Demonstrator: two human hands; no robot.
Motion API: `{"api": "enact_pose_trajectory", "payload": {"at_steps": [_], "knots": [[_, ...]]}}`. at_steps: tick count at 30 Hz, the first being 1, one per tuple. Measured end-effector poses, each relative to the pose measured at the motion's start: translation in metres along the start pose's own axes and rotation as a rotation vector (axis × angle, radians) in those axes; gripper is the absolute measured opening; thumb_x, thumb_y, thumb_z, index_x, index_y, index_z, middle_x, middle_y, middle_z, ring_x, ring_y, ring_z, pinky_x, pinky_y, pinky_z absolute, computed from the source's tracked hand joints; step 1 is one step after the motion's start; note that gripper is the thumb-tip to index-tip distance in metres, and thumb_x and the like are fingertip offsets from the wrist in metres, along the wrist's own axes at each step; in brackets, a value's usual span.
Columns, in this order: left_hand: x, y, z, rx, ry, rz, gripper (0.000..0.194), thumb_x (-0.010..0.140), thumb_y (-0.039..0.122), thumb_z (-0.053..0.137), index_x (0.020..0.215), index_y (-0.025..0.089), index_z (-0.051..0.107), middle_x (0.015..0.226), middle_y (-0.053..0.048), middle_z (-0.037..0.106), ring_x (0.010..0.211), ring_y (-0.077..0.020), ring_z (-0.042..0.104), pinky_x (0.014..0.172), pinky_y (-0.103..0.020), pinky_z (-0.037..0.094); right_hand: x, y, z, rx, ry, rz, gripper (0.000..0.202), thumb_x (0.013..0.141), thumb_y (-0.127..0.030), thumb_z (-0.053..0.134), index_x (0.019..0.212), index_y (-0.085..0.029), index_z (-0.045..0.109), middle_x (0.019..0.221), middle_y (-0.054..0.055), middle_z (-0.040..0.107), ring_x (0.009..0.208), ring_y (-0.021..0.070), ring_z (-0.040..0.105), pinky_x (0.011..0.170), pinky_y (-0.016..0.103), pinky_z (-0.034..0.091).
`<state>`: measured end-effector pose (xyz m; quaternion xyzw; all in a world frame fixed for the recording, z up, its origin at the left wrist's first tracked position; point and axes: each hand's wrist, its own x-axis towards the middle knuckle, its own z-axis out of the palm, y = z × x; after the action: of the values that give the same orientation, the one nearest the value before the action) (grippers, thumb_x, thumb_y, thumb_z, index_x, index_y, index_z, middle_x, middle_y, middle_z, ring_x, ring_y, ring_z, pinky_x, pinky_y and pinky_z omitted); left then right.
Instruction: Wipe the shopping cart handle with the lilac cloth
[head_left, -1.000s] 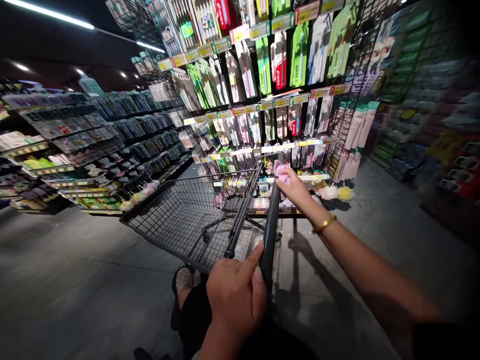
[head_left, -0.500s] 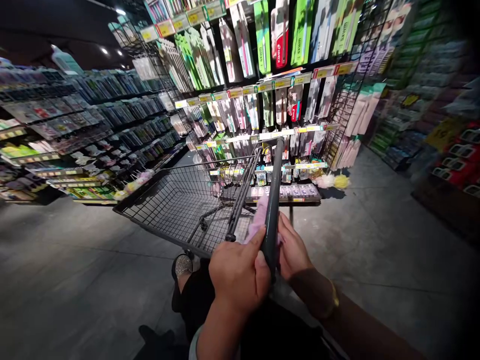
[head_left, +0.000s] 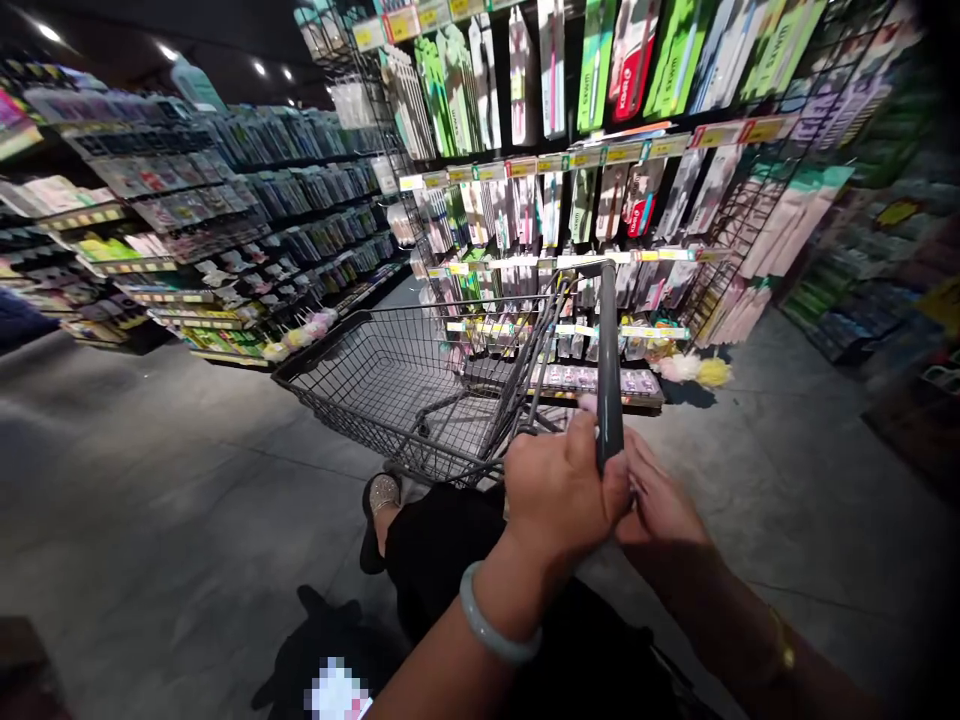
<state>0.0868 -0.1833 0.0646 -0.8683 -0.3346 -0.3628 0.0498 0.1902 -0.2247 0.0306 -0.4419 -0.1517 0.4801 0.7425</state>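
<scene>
A dark shopping cart handle [head_left: 611, 350] runs away from me, tilted, in the middle of the view. My left hand [head_left: 559, 490], a pale bangle at its wrist, is closed around the near part of it from the left. Beneath its fingers sits a lilac cloth [head_left: 587, 402], of which only a small end shows. On the other side, my right hand [head_left: 664, 500] curls in against the handle, holding the wrapped cloth there; its fingertips are partly hidden. The wire cart basket [head_left: 360, 400] extends to the left.
A rack of hanging packaged goods [head_left: 525, 120] stands right behind the cart. More stocked shelves [head_left: 292, 190] line the left side, and others recede at right. My shoe [head_left: 382, 500] rests on the grey floor [head_left: 187, 530] beside the cart.
Both hands have slid nearer along the handle, and the cloth is now mostly covered by my left hand. The whole scene has shifted right as my head turned left.
</scene>
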Motion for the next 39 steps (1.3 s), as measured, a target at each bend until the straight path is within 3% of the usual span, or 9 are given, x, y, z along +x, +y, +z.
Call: {"api": "enact_pose_trajectory", "payload": {"at_steps": [4,8,12,16,21,25,29,32,39], "knots": [[0.000,0.011,0.008,-0.068,0.073,0.004,0.045,0.101,0.052,0.033,0.113,0.014,0.053,0.080,-0.006,0.066,0.071,-0.0214,0.060,0.070,-0.036,0.044,-0.031,-0.019,-0.031,-0.185,0.120,-0.205,0.049,0.082,-0.050,0.071,0.124,-0.034,0.053,0.104,0.001,0.068,0.073,0.0151,0.065,0.058,0.026,0.053],[0.005,0.007,0.008,-0.330,0.123,0.110,0.032,0.104,0.038,0.033,0.117,0.015,0.051,0.100,-0.009,0.068,0.090,-0.0196,0.062,0.082,-0.034,0.050,-0.040,-0.041,-0.031,-0.783,0.113,-0.890,0.025,0.086,-0.036,0.068,0.110,-0.033,0.063,0.116,0.004,0.062,0.102,0.0234,0.062,0.085,0.041,0.053],[-0.001,-0.034,-0.006,-0.330,0.050,0.109,0.025,0.104,0.029,0.038,0.120,0.022,0.056,0.112,-0.005,0.069,0.111,-0.0178,0.060,0.114,-0.041,0.035,-0.045,-0.038,-0.031,-1.509,-0.290,-1.361,0.027,0.086,-0.017,0.065,0.104,-0.035,0.071,0.121,0.003,0.066,0.114,0.0259,0.058,0.100,0.048,0.041],[-0.023,-0.085,-0.009,0.002,-0.129,-0.179,0.028,0.101,0.039,0.047,0.120,0.025,0.061,0.123,-0.007,0.065,0.121,-0.0264,0.053,0.121,-0.058,0.011,-0.039,-0.024,-0.045,-1.670,-0.129,-1.473,0.029,0.087,-0.017,0.065,0.105,-0.038,0.074,0.123,0.001,0.067,0.112,0.0252,0.057,0.103,0.047,0.034],[-0.037,-0.107,0.017,0.139,-0.402,-0.153,0.029,0.102,0.040,0.042,0.093,0.025,0.065,0.091,-0.003,0.067,0.096,-0.0233,0.056,0.111,-0.050,0.026,-0.008,0.022,-0.041,-1.530,0.110,-1.467,0.034,0.088,-0.017,0.062,0.114,-0.034,0.074,0.128,0.006,0.063,0.113,0.0281,0.058,0.101,0.046,0.041],[-0.029,-0.105,0.029,0.166,-0.409,-0.138,0.027,0.102,0.039,0.042,0.096,0.026,0.065,0.092,-0.003,0.067,0.095,-0.0230,0.055,0.093,-0.040,0.034,0.015,0.065,-0.034,-1.491,-0.278,-1.264,0.037,0.090,-0.012,0.055,0.114,-0.032,0.074,0.126,0.003,0.068,0.113,0.0240,0.061,0.101,0.040,0.048],[-0.019,-0.109,0.029,0.063,-0.440,-0.102,0.025,0.101,0.035,0.044,0.102,0.027,0.068,0.094,-0.003,0.070,0.092,-0.0215,0.057,0.082,-0.035,0.034,0.015,0.055,-0.042,-1.130,-0.312,-0.854,0.033,0.088,-0.019,0.059,0.108,-0.037,0.076,0.120,-0.001,0.071,0.122,0.0256,0.058,0.112,0.051,0.041],[-0.016,-0.112,0.033,0.001,-0.452,-0.109,0.026,0.100,0.035,0.046,0.099,0.027,0.071,0.091,-0.003,0.072,0.090,-0.0210,0.059,0.079,-0.035,0.034,0.014,0.036,-0.042,-0.944,-0.135,-0.787,0.030,0.082,-0.020,0.065,0.104,-0.036,0.077,0.129,-0.001,0.065,0.132,0.0264,0.050,0.119,0.052,0.032],[-0.014,-0.102,0.040,-0.071,-0.416,-0.116,0.023,0.098,0.030,0.050,0.095,0.027,0.072,0.087,0.000,0.073,0.088,-0.0194,0.061,0.079,-0.034,0.035,0.015,0.055,-0.036,-0.999,-0.251,-0.644,0.025,0.083,-0.025,0.062,0.098,-0.034,0.079,0.125,0.001,0.067,0.118,0.0268,0.059,0.112,0.051,0.039]]}}
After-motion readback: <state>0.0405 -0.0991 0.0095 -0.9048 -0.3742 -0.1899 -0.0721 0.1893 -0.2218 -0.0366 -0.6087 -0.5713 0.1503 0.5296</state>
